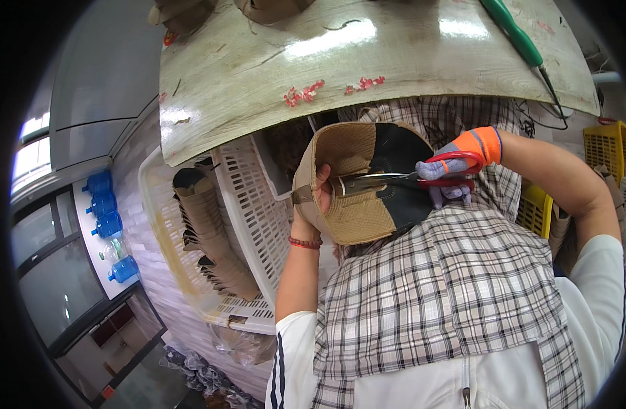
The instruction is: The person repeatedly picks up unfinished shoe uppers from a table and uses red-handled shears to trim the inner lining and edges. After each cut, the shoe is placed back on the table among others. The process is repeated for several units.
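Observation:
My left hand, bare, with a red bead bracelet at the wrist, grips the left edge of a shoe upper. The upper is a curved piece of tan textured material with a black section on its right. My right hand wears a grey and orange glove and is closed around the red handles of a pair of scissors. The scissor blades point left into the hollow of the upper, close to my left fingers. Whether the blades touch the material I cannot tell. A plaid apron covers my lap.
Ahead stands a worn pale worktable with a green-handled corded tool and more tan pieces. To the left, a white plastic crate holds stacked tan uppers. Yellow crates are on the right, blue water bottles far left.

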Motion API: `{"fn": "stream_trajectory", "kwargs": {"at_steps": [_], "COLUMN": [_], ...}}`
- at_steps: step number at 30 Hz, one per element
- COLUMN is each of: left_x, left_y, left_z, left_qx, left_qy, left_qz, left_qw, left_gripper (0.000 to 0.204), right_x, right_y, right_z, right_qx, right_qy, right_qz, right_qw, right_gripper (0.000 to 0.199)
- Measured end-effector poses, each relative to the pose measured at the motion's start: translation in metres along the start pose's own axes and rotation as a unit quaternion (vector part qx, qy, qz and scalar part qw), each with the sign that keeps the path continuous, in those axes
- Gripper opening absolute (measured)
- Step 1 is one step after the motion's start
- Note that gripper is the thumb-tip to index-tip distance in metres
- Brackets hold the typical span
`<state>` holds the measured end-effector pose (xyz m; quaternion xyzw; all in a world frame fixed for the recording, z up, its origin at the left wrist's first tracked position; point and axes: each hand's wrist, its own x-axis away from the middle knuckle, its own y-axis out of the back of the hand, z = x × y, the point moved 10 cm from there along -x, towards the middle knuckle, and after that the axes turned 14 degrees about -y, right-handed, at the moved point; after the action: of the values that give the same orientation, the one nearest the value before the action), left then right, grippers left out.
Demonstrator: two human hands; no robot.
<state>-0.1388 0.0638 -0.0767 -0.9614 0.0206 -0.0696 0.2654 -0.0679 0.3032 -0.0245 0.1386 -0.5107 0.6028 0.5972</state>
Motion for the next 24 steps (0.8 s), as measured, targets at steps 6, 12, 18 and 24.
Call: {"fn": "stream_trajectory", "kwargs": {"at_steps": [6, 12, 18, 24], "left_x": [0.010, 0.020, -0.020, -0.193], "left_y": [-0.112, -0.317, -0.488, -0.527], "left_z": [-0.196, -0.322, -0.313, -0.181], "left_qx": [-0.422, -0.701, -0.551, -0.641], "left_qy": [-0.187, -0.595, -0.732, -0.520], "left_qz": [0.143, 0.300, 0.375, 0.482], "left_qw": [0.875, 0.253, 0.141, 0.293], "left_gripper": [0.028, 0.023, 0.009, 0.028], "right_x": [0.031, 0.017, 0.023, 0.022], "right_y": [0.001, 0.015, 0.026, 0.020], "right_z": [-0.036, -0.074, -0.081, -0.083], "right_qx": [-0.034, -0.135, -0.224, -0.246], "right_qy": [0.101, 0.238, 0.318, 0.332], "right_qz": [-0.036, -0.082, -0.100, -0.084], "right_qw": [0.994, 0.958, 0.916, 0.907], "right_gripper": [0.099, 0.095, 0.094, 0.092]}}
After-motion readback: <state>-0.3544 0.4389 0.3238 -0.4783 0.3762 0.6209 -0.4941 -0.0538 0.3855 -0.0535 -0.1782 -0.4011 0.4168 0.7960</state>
